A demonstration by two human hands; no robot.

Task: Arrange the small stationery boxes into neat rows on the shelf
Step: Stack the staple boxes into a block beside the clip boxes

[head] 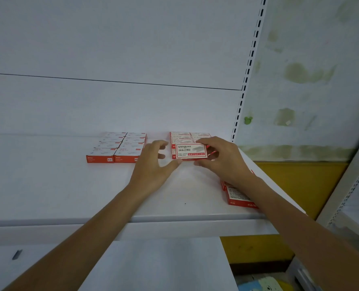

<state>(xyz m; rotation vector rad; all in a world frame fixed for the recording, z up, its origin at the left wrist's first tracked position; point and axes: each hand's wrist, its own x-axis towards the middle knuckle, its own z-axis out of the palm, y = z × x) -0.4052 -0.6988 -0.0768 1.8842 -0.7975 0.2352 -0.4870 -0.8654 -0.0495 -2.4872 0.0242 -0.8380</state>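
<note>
flat rectangular cardboard box (191, 151), smooth white shelf (48, 185)

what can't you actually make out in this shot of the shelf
All in the head view:
1. Loose boxes at the front right of the shelf: the right forearm hides their count.
2. Right block: its front rows are hidden behind the held box and the right hand.
3. Left block: the print is too small and blurred.
4. Left hand: unclear whether the thumb touches the held box.
</note>
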